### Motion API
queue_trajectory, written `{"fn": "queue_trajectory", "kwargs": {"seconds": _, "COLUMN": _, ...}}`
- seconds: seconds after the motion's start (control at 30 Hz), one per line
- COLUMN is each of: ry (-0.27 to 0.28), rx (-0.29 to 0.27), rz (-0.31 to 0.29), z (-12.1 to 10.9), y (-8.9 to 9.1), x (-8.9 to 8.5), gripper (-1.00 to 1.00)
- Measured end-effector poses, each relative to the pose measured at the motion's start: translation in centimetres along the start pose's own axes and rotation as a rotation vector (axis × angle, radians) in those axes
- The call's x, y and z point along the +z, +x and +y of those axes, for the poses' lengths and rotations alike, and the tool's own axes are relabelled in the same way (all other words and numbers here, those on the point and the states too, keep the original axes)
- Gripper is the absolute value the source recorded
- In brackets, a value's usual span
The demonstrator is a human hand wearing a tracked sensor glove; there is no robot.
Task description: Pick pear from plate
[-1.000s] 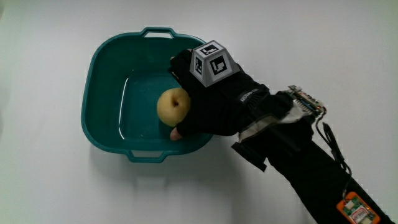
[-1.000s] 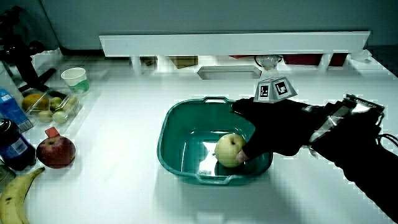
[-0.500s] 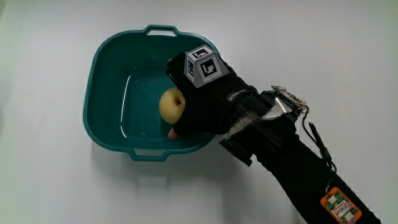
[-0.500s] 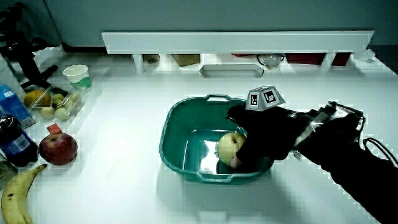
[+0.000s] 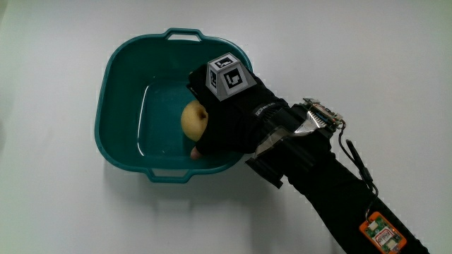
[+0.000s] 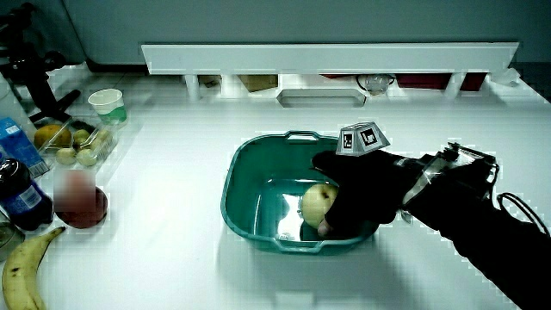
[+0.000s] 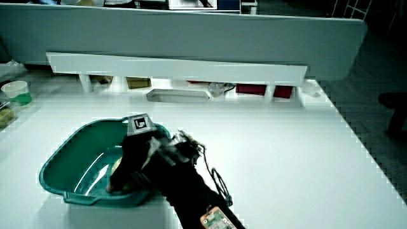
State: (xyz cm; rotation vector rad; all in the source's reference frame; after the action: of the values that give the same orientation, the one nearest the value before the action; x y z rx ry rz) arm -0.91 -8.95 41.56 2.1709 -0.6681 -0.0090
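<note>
Hand (image 5: 229, 116) was down inside the teal basin (image 5: 120, 77) on the white counter (image 5: 56, 212), wrapped around the pear (image 5: 192, 118). No flat plate showed; the pear sat in this basin, near the wall closest to the forearm (image 5: 332, 190). Fingers (image 5: 201, 77) curled over the pear's upper side, thumb tip showing under it, so the fingers read as grasping the pear. In a side view the pear (image 6: 317, 205) looked low in the basin, at or just above the floor; contact with the floor could not be told. Cube (image 5: 227, 75) on the hand's back tilted toward the basin's handle (image 5: 181, 34). Judged progress: reach done, grasp made or nearly made, lift not yet done, pear not clear of the rim. Left: raise it over the basin wall and out. Other stuff in a side view, well apart from the basin at the counter's edge: banana (image 6: 21, 275), bottle (image 6: 19, 200), paper cup (image 6: 108, 105), tray of small fruit (image 6: 73, 148). In a side view the hand (image 7: 137, 156) hid most of the pear.
</note>
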Motion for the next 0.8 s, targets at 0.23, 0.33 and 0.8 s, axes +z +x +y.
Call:
{"fn": "queue_trajectory", "kwargs": {"seconds": 0.23, "ry": -0.016, "rx": -0.021, "rz": -0.016, "z": 0.6, "y": -0.2, "x": -0.7, "gripper": 0.68}}
{"fn": "queue_trajectory", "kwargs": {"seconds": 0.33, "ry": 0.009, "rx": -0.024, "rz": -0.031, "z": 0.6, "y": -0.3, "x": -0.5, "gripper": 0.8}}
{"fn": "queue_trajectory", "kwargs": {"seconds": 0.8, "ry": 0.02, "rx": -0.021, "rz": -0.056, "z": 0.7, "y": -0.5, "x": -1.5, "gripper": 1.0}}
